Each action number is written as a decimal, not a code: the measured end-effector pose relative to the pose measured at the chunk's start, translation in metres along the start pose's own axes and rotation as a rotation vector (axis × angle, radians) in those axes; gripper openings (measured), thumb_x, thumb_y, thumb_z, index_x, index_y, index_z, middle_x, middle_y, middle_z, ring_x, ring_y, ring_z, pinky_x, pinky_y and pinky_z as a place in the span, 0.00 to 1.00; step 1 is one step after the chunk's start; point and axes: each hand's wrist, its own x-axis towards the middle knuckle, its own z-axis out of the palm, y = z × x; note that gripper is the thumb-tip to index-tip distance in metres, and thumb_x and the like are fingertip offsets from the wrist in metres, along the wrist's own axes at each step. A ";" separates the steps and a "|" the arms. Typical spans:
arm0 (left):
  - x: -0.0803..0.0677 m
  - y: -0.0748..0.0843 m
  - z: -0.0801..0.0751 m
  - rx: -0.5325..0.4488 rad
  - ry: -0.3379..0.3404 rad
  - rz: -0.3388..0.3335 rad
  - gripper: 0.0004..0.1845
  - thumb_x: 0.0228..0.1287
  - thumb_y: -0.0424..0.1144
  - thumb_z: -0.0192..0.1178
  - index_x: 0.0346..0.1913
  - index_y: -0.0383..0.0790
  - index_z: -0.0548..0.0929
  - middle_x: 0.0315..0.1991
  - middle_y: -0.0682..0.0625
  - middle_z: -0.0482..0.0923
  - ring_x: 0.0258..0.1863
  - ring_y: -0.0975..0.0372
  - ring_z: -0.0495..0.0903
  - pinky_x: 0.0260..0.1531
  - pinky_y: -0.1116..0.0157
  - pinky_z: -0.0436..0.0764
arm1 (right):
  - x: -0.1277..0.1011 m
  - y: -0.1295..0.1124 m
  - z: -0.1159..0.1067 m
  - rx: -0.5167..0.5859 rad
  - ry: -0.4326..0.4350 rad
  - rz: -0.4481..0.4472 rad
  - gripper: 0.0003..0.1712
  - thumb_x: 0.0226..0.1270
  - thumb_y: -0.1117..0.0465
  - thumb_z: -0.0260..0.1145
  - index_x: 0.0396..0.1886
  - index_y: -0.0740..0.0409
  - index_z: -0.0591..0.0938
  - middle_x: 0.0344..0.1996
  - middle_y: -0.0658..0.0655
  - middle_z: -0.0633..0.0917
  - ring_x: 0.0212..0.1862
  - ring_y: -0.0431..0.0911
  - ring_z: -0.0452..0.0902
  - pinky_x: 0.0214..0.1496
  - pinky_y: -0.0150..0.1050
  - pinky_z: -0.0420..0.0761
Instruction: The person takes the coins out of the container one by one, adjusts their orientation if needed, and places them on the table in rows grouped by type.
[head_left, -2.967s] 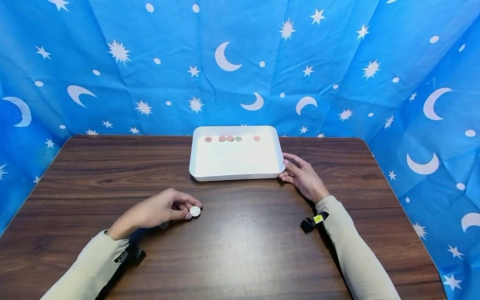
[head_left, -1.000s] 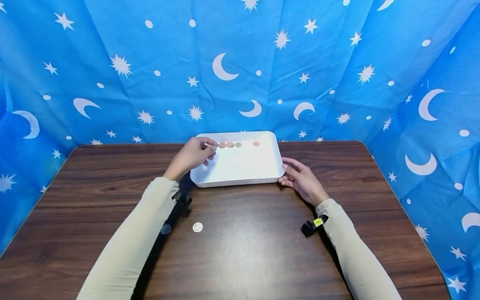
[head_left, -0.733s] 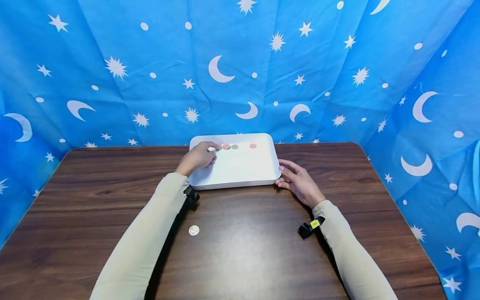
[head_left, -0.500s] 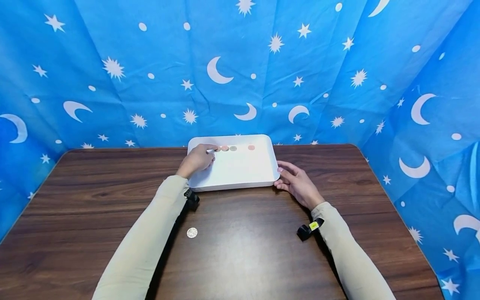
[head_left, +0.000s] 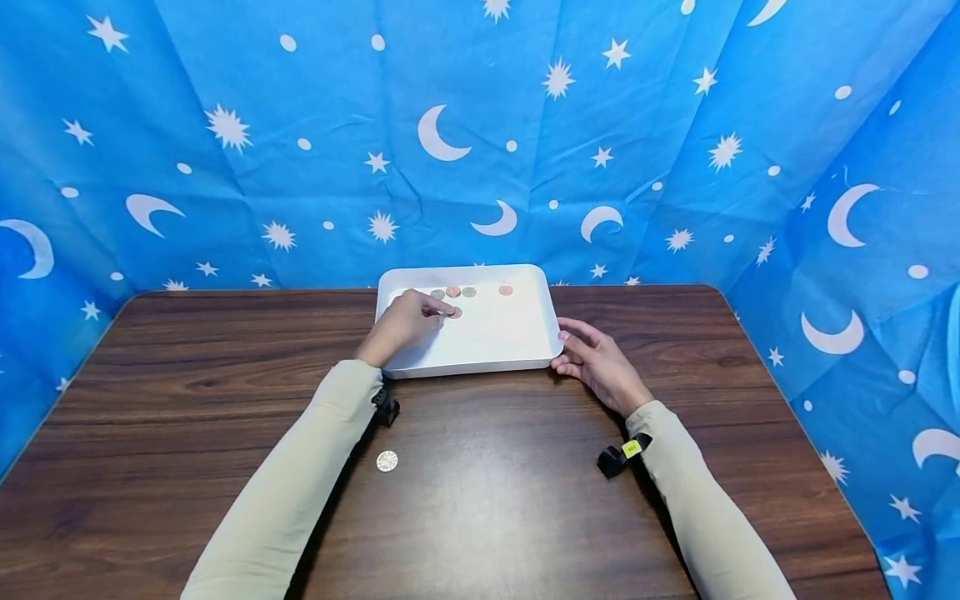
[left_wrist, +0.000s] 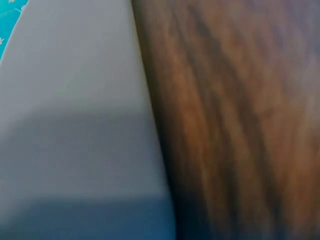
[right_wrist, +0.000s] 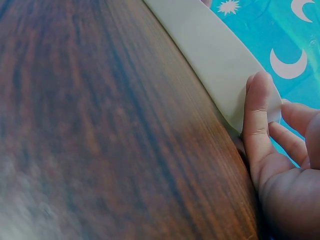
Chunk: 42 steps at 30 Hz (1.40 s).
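Observation:
In the head view my left hand (head_left: 411, 321) reaches over the left side of a white tray (head_left: 495, 342). Its index finger is extended, the fingertip touching a copper coin (head_left: 456, 312) on the tray floor. Behind that coin lie a greyish coin (head_left: 438, 293), a reddish coin (head_left: 453, 292) and another greyish one (head_left: 469, 292); a reddish coin (head_left: 506, 290) sits apart to their right. My right hand (head_left: 600, 362) holds the tray's front right corner, thumb against the wall (right_wrist: 225, 75) in the right wrist view. The left wrist view shows only sleeve and table.
A silver coin (head_left: 387, 461) lies on the brown wooden table (head_left: 495, 500), in front of the tray and right of my left forearm. A blue cloth (head_left: 337, 108) with stars and moons hangs behind the table and along its sides.
My left hand left the silver coin on the table and moved to the tray's back row. In the last half second it came forward and right, with a copper coin now at its fingertip.

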 end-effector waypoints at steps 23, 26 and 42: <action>0.004 0.010 0.024 -0.115 0.062 -0.137 0.15 0.68 0.39 0.71 0.56 0.45 0.90 0.40 0.46 0.82 0.38 0.55 0.75 0.43 0.58 0.73 | -0.009 0.006 -0.001 0.012 0.015 0.019 0.29 0.87 0.59 0.54 0.81 0.57 0.65 0.50 0.62 0.79 0.36 0.43 0.85 0.45 0.33 0.86; 0.004 0.013 0.025 -0.094 0.084 -0.118 0.12 0.70 0.39 0.69 0.54 0.45 0.91 0.37 0.46 0.82 0.36 0.55 0.75 0.39 0.59 0.71 | -0.009 0.005 -0.002 0.018 0.018 0.001 0.29 0.87 0.59 0.55 0.81 0.58 0.65 0.50 0.62 0.80 0.36 0.42 0.85 0.44 0.33 0.86; 0.006 0.010 0.022 -0.002 0.120 0.007 0.09 0.69 0.32 0.67 0.50 0.41 0.83 0.44 0.45 0.82 0.41 0.52 0.75 0.45 0.55 0.73 | -0.002 0.002 0.002 0.007 0.001 0.003 0.29 0.87 0.59 0.55 0.81 0.58 0.65 0.50 0.62 0.80 0.36 0.42 0.85 0.45 0.33 0.86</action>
